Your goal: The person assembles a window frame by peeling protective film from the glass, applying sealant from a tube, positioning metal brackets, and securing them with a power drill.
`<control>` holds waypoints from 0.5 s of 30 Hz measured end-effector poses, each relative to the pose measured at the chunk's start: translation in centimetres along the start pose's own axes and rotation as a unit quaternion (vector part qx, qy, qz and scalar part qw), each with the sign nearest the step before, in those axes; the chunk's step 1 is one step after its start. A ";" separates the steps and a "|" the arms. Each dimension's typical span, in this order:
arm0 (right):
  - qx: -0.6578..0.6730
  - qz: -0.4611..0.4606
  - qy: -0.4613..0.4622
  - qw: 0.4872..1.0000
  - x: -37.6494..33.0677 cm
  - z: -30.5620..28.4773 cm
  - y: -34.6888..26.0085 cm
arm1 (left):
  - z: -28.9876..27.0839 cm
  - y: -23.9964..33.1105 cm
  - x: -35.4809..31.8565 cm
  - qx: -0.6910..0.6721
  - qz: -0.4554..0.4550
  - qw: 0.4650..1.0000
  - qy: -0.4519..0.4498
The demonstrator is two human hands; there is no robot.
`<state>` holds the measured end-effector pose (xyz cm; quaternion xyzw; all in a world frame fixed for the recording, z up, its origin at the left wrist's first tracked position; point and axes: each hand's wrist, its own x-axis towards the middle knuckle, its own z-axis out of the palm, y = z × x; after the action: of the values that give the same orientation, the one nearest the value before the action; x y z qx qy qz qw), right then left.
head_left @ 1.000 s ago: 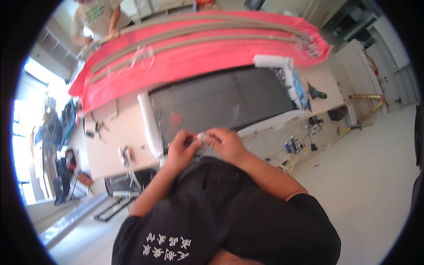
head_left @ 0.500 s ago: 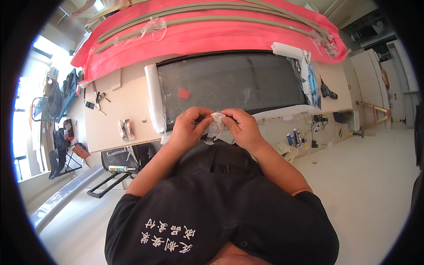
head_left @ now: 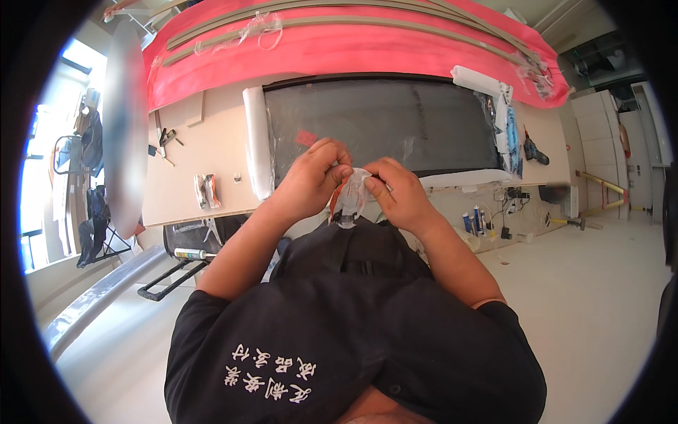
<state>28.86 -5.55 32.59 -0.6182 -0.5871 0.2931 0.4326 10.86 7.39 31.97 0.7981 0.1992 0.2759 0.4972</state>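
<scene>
In front of my waist, my left hand (head_left: 308, 181) and my right hand (head_left: 404, 196) both pinch the upper edge of a small clear plastic bag (head_left: 357, 189). The bag hangs below my fingers, with orange on its left side and something dark at its bottom that I cannot make out. Just beyond my hands, a dark glass-like panel (head_left: 388, 124) with a black frame lies on the table (head_left: 169, 191). White foam lines its edges, and a red label (head_left: 306, 137) sits on its near left part. A similar small packet (head_left: 207, 191) rests on the table to the left.
A pink sheet (head_left: 353, 55) bearing long beige strips (head_left: 395, 22) covers the far side. A power drill (head_left: 535, 151) lies at right. Below stand several tubes (head_left: 475, 220); a hammer (head_left: 569, 224) is on the floor. A blurred pale shape (head_left: 127, 134) rises at left.
My left hand has risen slightly and turned, and the bag hangs more stretched out with its orange side showing. The blurred pale shape has appeared at left.
</scene>
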 end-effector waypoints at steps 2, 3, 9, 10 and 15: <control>0.069 -0.018 0.075 0.995 -0.1 1.1 -0.4 | 0.6 -0.1 -0.7 -0.058 -0.108 0.992 -0.019; 0.081 0.019 0.052 0.995 -0.2 1.1 -0.2 | 0.6 0.1 -0.8 -0.040 -0.104 0.993 -0.033; 0.123 0.101 0.028 0.987 -1.0 2.1 1.5 | 3.0 -0.3 -2.3 -0.276 -0.159 0.948 0.019; 0.153 0.103 0.042 0.982 -0.9 2.3 1.4 | 3.2 -0.5 -2.4 -0.281 -0.169 0.945 0.015; 0.275 0.127 0.050 0.952 -1.5 2.3 1.3 | 3.1 -1.8 -2.7 -0.267 -0.169 0.949 0.010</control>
<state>27.27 -6.46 30.17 -0.5588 -0.3782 0.4641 0.5738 10.67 4.43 28.62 0.5882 0.2549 0.2391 0.7293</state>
